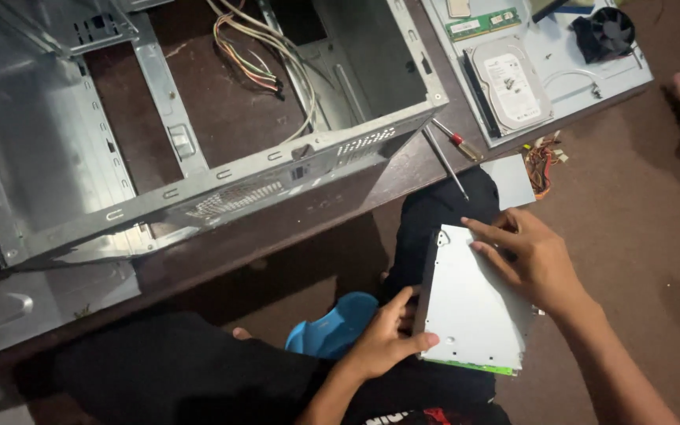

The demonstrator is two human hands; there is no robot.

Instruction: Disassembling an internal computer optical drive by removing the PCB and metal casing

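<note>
Now both hands hold a flat grey metal drive [474, 307] over the person's lap. The left hand [387, 338] closes its grip on the lower left edge, thumb on top. The right hand [533, 256] lies with fingers spread on the upper right corner, beside the counter [340, 212] with the open computer case [198, 118].

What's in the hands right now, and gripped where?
A flat grey metal drive unit. The left hand grips its lower left edge, thumb on top; the right hand lies on its upper right corner, fingers spread over the top face.
</note>
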